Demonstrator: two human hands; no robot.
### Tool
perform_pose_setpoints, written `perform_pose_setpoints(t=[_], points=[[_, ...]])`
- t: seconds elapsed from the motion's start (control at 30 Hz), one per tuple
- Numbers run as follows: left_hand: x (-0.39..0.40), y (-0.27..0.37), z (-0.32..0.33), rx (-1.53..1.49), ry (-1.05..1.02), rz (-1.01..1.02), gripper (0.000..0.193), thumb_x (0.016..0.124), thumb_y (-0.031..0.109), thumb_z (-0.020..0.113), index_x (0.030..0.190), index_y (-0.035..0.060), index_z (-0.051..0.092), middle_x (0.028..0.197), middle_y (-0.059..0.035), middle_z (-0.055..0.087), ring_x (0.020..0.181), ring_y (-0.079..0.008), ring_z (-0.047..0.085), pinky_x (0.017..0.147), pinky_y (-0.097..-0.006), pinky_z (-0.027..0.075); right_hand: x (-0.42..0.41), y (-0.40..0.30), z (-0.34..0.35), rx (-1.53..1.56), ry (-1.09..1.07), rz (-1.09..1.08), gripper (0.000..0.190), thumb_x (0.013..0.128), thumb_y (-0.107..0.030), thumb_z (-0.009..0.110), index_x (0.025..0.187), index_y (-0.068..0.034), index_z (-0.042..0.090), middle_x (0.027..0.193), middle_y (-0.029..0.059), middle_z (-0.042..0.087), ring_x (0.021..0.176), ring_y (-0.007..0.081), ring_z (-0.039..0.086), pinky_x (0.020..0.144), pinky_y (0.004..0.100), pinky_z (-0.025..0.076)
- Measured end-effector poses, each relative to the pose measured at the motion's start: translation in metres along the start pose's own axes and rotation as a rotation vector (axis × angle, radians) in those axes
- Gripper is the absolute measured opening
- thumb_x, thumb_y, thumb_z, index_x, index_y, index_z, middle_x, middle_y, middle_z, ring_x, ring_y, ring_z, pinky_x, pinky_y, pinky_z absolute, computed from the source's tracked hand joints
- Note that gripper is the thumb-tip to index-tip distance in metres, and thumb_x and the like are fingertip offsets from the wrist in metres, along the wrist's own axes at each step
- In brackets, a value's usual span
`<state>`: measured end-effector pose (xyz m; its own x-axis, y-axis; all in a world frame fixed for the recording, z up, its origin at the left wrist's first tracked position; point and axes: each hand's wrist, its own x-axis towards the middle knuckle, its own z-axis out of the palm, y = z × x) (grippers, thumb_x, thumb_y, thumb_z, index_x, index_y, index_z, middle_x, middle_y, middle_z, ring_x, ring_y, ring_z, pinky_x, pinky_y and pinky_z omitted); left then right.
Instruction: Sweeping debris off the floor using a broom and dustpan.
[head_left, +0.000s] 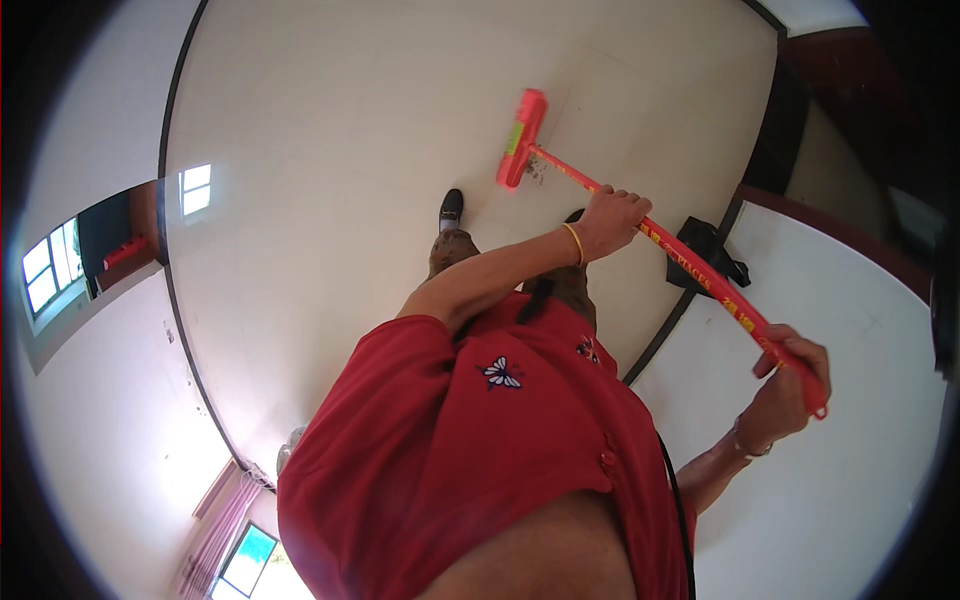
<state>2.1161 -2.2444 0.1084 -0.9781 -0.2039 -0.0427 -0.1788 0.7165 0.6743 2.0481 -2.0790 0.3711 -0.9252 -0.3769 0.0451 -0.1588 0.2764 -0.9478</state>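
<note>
A red broom (682, 259) slants across the view, its long handle printed with yellow writing. My left hand (615, 219), with a yellow bracelet at the wrist, grips the handle partway down. Near the handle's top end, by the hanging loop, my right hand (793, 382) is closed around it; a silver-coloured bracelet is on that wrist. The broom head (523, 139) is on the floor ahead of my feet and looks slightly blurred. A small patch of dark debris (537, 169) lies beside it, under the lower handle.
A black bag (697, 255) sits against the wall on the right. Beyond it is a dark-framed doorway (791, 127). My dark shoe (451, 204) stands on the pale tiled floor (337, 187). Dark skirting (187, 330) edges the left wall; a pink curtain (225, 529) hangs lower left.
</note>
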Motion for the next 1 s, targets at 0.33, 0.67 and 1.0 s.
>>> perform_pose_setpoints(t=[0.33, 0.67, 1.0], points=[[-0.011, -0.053, 0.042, -0.043, -0.207, -0.488, 0.019, 0.072, 0.020, 0.060, 0.087, 0.0086, 0.059, 0.083, -0.0110, 0.060, 0.083, -0.0286, 0.060, 0.069, -0.0438, 0.046, 0.103, 0.085, 0.056, 0.139, -0.506, 0.285, 0.007, 0.075, -0.006, 0.061, 0.071, -0.001, 0.061, 0.063, 0.0029, 0.058, 0.046, 0.0048, 0.044, 0.042, 0.0186, 0.030], [0.096, -0.038, 0.055, -0.080, -0.003, -0.345, 0.016, 0.078, 0.017, 0.052, 0.087, 0.0091, 0.062, 0.082, -0.0145, 0.060, 0.083, -0.0323, 0.059, 0.072, -0.0444, 0.047, 0.150, 0.029, 0.016, 0.068, -0.390, 0.097, 0.006, 0.072, -0.004, 0.062, 0.068, -0.002, 0.059, 0.067, 0.0063, 0.061, 0.046, 0.0048, 0.044, 0.040, 0.0179, 0.030], [0.205, 0.017, 0.059, -0.226, 0.107, -0.102, 0.017, 0.077, 0.018, 0.057, 0.092, 0.0102, 0.058, 0.089, -0.0135, 0.060, 0.087, -0.0321, 0.058, 0.074, -0.0447, 0.045, 0.186, 0.001, -0.017, -0.044, -0.349, 0.007, 0.004, 0.070, -0.002, 0.057, 0.067, 0.000, 0.056, 0.066, 0.0050, 0.059, 0.048, 0.0043, 0.041, 0.042, 0.0182, 0.031]])
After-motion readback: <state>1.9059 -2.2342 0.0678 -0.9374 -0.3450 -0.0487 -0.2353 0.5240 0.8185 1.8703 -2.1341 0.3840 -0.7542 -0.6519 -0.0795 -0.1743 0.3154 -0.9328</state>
